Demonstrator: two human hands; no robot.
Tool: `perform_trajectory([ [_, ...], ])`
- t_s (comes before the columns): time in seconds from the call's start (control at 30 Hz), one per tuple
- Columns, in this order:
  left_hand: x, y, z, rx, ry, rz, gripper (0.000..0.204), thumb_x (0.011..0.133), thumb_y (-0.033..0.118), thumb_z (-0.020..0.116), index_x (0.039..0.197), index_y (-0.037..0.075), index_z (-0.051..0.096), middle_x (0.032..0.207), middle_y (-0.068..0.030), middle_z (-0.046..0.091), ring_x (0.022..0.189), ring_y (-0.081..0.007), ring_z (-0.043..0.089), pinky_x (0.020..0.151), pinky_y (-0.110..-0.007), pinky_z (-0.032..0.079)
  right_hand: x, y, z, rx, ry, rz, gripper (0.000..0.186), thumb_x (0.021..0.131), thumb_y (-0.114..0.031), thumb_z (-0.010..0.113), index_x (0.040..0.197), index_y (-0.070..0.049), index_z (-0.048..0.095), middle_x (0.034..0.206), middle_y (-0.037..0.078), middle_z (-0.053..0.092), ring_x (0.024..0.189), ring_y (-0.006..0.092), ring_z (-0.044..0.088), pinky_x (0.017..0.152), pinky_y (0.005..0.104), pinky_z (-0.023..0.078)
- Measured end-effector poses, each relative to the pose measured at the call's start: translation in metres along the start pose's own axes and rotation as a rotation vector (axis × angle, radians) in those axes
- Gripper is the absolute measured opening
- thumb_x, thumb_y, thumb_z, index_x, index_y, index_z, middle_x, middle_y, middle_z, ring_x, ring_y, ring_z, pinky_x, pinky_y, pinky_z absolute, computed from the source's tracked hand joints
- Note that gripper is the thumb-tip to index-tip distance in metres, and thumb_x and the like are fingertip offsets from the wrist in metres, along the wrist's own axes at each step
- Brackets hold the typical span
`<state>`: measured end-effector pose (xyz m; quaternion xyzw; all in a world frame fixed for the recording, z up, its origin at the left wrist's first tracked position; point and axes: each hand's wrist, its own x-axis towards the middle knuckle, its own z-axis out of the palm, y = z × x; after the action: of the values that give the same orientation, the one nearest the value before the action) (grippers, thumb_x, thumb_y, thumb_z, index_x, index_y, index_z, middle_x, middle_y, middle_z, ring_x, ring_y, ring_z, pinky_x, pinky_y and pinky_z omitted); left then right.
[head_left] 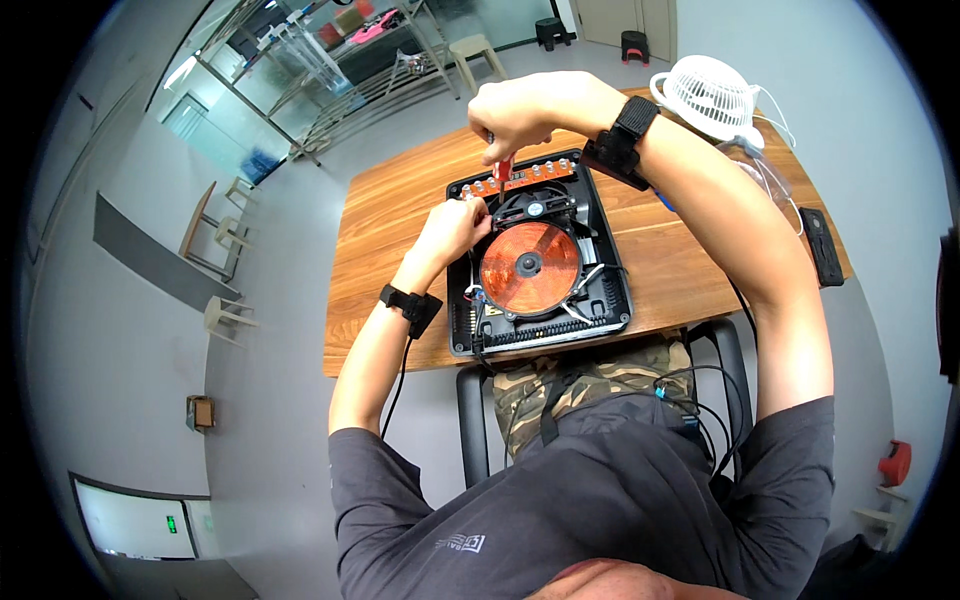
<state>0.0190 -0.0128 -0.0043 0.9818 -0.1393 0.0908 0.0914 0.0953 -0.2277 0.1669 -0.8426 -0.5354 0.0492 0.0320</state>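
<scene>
An opened induction cooker (pixel 601 305), with a round copper coil (pixel 510 280), a small fan and an orange circuit board (pixel 556 171), lies in a black housing on the wooden table (pixel 380 215). My right hand (pixel 515 115) is closed around a red-handled screwdriver (pixel 503 169), held upright over the upper part of the cooker, its shaft pointing down among the parts. My left hand (pixel 455 228) rests at the cooker’s upper left, beside the screwdriver’s shaft, fingers pinched together; what they hold is too small or hidden to make out.
A white fan (pixel 705 95), a clear plastic bag (pixel 755 170) and a black case (pixel 822 247) lie at the table's right. A chair (pixel 471 420) is beneath me. Stools (pixel 228 315), a metal rack (pixel 330 110) and a small cardboard box (pixel 200 413) stand around the room.
</scene>
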Motion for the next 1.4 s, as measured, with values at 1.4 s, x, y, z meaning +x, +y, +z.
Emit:
perform_trajectory([
  [1.4,0.002,0.013,0.006,-0.119,0.02,0.024,0.023,0.092,0.023,0.072,0.093,0.0,0.07,0.075,-0.0201,0.069,0.072,-0.0376,0.069,0.069,-0.044,0.054,0.003,0.003,0.014,0.075,0.0,-0.007,0.041,0.095,-0.034,0.068,0.086,0.006,0.071,0.068,0.017,0.071,0.055,0.0251,0.07,0.051,0.0363,0.057],
])
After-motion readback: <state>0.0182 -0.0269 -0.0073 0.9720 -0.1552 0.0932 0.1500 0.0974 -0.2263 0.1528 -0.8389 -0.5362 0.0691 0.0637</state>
